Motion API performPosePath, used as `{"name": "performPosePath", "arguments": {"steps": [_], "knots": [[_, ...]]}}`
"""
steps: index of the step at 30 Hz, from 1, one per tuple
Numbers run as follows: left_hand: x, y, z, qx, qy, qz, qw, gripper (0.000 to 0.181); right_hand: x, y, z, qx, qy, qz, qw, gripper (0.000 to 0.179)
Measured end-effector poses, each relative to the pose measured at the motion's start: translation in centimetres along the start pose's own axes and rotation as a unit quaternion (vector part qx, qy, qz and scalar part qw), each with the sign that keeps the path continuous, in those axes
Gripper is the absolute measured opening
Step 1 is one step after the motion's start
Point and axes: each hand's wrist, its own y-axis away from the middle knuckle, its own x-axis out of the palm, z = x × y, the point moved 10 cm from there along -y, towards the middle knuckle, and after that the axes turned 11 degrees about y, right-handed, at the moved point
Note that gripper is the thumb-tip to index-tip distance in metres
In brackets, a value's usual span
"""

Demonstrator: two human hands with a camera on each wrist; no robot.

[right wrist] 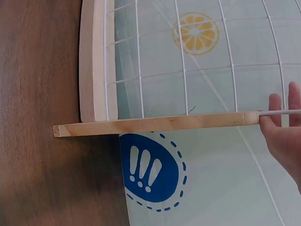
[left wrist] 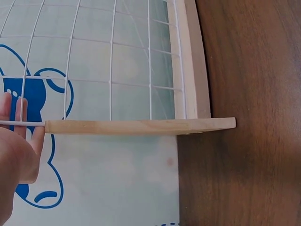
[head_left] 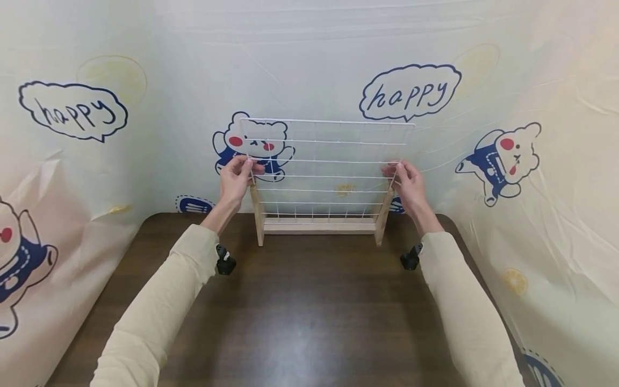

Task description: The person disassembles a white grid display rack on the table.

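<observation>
A white wire grid panel (head_left: 314, 160) stands upright in a pale wooden stand (head_left: 319, 227) near the table's back edge. My left hand (head_left: 235, 180) grips the grid's left edge wire just above the top of the left wooden leg (left wrist: 117, 126). On the other side my right hand (head_left: 410, 184) pinches the right edge wire just above the right wooden leg (right wrist: 155, 124). In both wrist views, fingers reach behind the grid. The grid's lower edge lies along the stand's crossbar (left wrist: 195, 61).
Brown wood table (head_left: 300, 312) stretches in front of the stand. Behind and at both sides hangs a pale printed cloth (head_left: 319, 59) with cartoon bears and "happy" bubbles. A black wrist camera (head_left: 225, 260) sits under the left cuff, another camera (head_left: 410, 258) by the right.
</observation>
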Motion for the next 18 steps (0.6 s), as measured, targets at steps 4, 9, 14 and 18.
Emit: {"name": "performPosePath", "arguments": {"steps": [4,9,14,18], "knots": [[-0.11,0.11,-0.02,-0.002,-0.002,0.003,1.0,0.026,-0.04,-0.14,-0.02,-0.016,0.023,-0.013,0.9995,0.031],[-0.15,0.19,0.11,-0.01,-0.007,0.004,0.9999,0.024,-0.23,-0.29,-0.22,-0.026,0.029,-0.029,0.9988,0.029],[-0.1,0.1,0.02,-0.011,0.0,0.011,0.9999,0.025,-0.18,-0.44,-0.09,-0.026,0.029,-0.027,0.9989,0.029],[0.0,-0.14,-0.19,-0.01,0.023,0.024,0.9994,0.028,0.06,-0.63,0.33,-0.027,0.029,-0.012,0.9991,0.031]]}}
